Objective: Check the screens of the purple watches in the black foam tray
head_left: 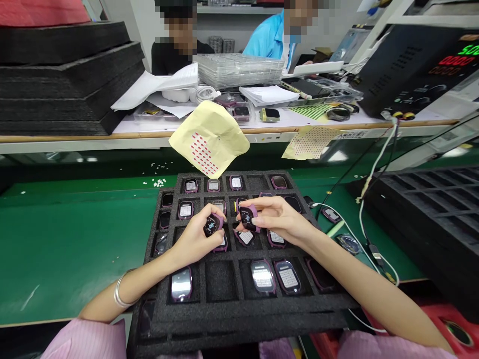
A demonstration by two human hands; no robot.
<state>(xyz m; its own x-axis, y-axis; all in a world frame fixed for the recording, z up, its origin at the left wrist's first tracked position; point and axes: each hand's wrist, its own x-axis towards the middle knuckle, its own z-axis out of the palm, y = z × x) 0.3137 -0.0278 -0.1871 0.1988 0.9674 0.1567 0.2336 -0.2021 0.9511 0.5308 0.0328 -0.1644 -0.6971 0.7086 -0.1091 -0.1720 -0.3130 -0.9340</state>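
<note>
My left hand (204,234) is closed on a purple-edged smartwatch body (212,225) with a lit dial. A second smartwatch body (247,218), also purple with a lit dial, is gripped between the thumb and fingers of my right hand (277,217). Both are held above a black foam tray (239,311) whose square compartments hold several more strapless watches. One watch (245,238) lies tilted in its compartment just below my right hand. Several screens, such as that of the watch (287,275) near the front, show a pale keypad-like pattern. My hands hide part of the middle rows.
A yellow sticker sheet (209,139) with red arrows hangs from the shelf edge above the tray. Black foam trays (430,214) stand at right, beside white cables (368,224). A power supply (415,70) sits on the shelf. Two people are behind it.
</note>
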